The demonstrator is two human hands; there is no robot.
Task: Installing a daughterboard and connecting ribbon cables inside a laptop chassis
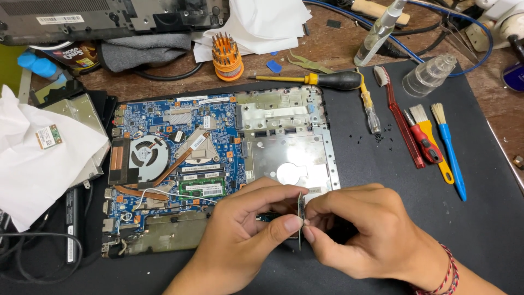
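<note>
Both hands, left hand (245, 232) and right hand (360, 229), pinch a thin small board (301, 218) edge-on over the opened laptop (218, 164)'s lower edge; cover already removed, fan (144, 155) still mounted.

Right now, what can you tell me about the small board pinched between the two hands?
The small board is a thin, flat piece seen edge-on, so its faces are hidden. It looks dark with a metallic edge. It stands upright, held just above the front edge of the opened laptop base. The left hand pinches it from one side with thumb and forefinger, the right hand from the other. What kind of part it is cannot be told.
</note>
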